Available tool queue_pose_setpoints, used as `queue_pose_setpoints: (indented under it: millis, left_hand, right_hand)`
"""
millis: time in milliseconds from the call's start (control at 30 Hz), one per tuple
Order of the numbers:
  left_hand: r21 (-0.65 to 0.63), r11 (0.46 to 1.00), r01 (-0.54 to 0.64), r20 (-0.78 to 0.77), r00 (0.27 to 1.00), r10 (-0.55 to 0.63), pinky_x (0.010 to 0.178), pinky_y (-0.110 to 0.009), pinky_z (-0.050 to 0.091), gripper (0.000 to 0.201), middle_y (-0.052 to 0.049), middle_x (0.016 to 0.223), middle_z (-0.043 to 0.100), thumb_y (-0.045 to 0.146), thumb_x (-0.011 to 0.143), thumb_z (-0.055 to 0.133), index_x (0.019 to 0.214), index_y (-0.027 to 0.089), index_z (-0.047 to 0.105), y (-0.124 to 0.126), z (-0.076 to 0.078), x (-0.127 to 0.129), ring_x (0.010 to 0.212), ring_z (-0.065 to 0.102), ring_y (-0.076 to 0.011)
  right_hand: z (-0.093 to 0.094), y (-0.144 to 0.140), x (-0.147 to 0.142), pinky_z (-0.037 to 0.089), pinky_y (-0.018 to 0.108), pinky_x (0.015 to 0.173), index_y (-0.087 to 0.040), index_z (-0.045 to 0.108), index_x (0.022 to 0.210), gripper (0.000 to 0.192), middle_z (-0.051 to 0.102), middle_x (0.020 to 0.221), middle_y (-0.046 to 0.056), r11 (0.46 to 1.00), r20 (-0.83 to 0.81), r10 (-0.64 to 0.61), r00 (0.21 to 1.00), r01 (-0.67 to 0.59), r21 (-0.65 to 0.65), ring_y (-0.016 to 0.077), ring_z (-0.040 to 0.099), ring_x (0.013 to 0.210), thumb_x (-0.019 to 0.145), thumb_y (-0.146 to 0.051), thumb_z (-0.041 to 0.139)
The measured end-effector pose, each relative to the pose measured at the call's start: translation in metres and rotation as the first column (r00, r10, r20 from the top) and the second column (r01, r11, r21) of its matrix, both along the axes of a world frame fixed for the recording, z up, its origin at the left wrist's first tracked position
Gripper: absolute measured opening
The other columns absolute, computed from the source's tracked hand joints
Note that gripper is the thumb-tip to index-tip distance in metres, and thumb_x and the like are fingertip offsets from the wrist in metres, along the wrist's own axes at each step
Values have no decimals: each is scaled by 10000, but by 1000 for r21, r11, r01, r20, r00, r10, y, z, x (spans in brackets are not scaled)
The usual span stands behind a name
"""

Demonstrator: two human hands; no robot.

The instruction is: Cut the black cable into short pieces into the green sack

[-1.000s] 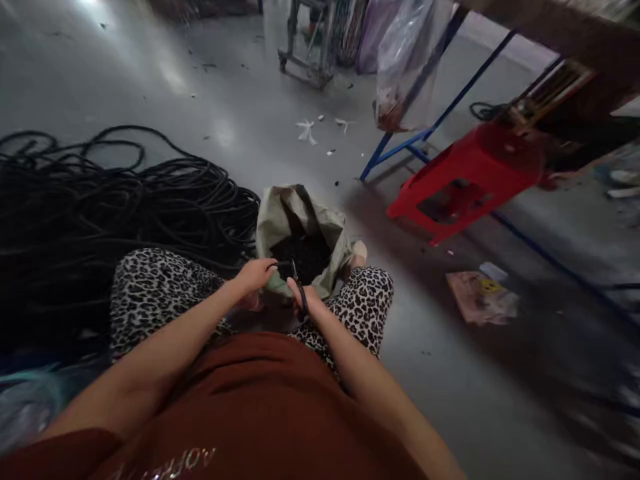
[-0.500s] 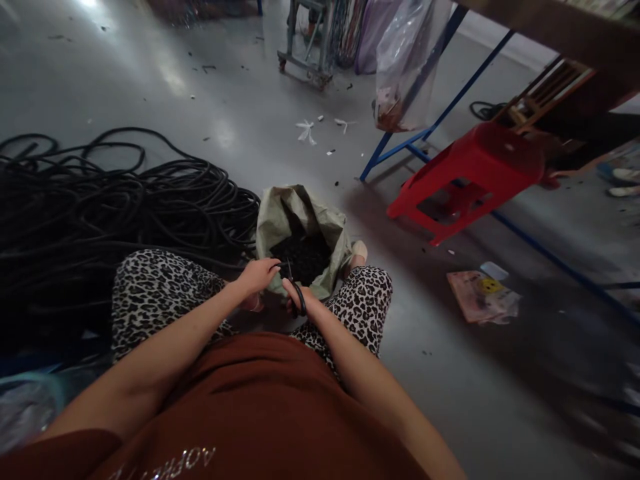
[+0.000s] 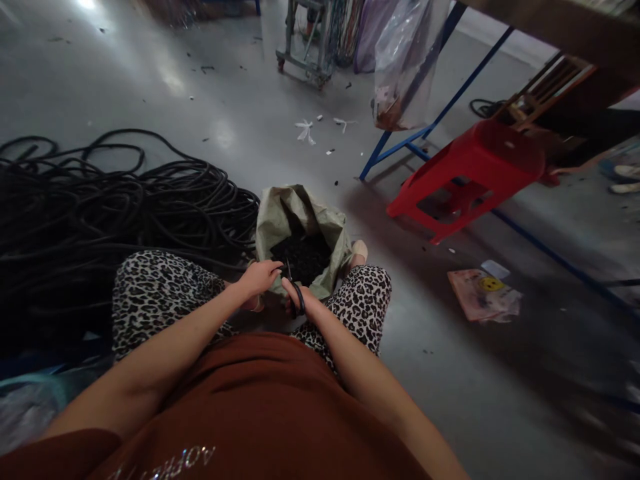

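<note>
your left hand (image 3: pixel 259 277) is curled closed on what looks like a short end of black cord, too small to tell clearly, held just at the near rim of the sack (image 3: pixel 280 213). your right hand (image 3: pixel 300 301) is closed through the loops of the black scissors (image 3: pixel 296 293), whose blades point up toward the left hand; whether the blades are parted cannot be told. the two hands sit close together between your knees, just over the sack's mouth. judged from this, the step in hand is a snip of cord above the sack, and the next move calls for the blades to meet the cord clear of the left fingertips, with the cut falling inside the rim. the sack is soft, pale green woven cloth, slumped and creased, its mouth open on a dark, grainy heap of cut pieces (image 3: pixel 303 255). to your left lies a large loose tangle of black cord (image 3: pixel 115 200), smooth, round and matte. beyond, the grey floor (image 3: pixel 225 127) is glossy and littered with scraps; a rigid red plastic stool (image 3: pixel 470 173) lies tipped over to the right, against a blue metal frame (image 3: pixel 430 127).
</note>
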State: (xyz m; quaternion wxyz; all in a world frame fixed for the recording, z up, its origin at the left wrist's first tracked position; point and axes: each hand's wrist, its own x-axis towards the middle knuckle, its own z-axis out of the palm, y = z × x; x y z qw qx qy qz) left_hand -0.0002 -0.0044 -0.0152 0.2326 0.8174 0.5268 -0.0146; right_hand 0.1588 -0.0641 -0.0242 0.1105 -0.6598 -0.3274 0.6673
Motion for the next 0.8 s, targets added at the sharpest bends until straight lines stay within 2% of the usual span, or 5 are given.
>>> queue_pose_setpoints:
  millis: [200,367,600,800]
  left_hand:
    - [0,1000,10,10,1000,-10,892,-281,466,368,-64,1142,687,297,926,413,1221,224,621,0,-1,1,1024,632,-196]
    - [5,1000,-11,15,1000,11,894,-286,466,364,-72,1128,687,301,926,416,1214,217,623,0,-2,4,1013,633,-197]
    - [-8,999,-39,47,998,39,897,-279,468,337,-62,1098,698,294,915,441,1173,226,647,0,1,7,1007,634,-192]
    - [-14,999,-45,61,997,45,914,-276,460,333,-58,1109,693,302,916,449,1176,234,645,1,1,7,1025,627,-194]
  right_hand:
    - [1,2,0,453,222,423,-107,615,762,576,589,545,52,1000,3,12,1000,-12,-1,147,575,442,873,-644,439]
    - [1,0,-3,444,217,377,-118,590,747,570,550,497,19,999,-29,-48,998,48,10,135,547,383,883,-643,416]
    - [5,-3,-4,390,193,317,-126,561,610,586,518,426,23,997,31,-19,999,17,70,119,512,314,902,-611,409]
    - [11,-6,-5,389,190,322,-137,551,592,577,491,394,11,994,38,-39,998,35,101,112,493,302,920,-584,393]
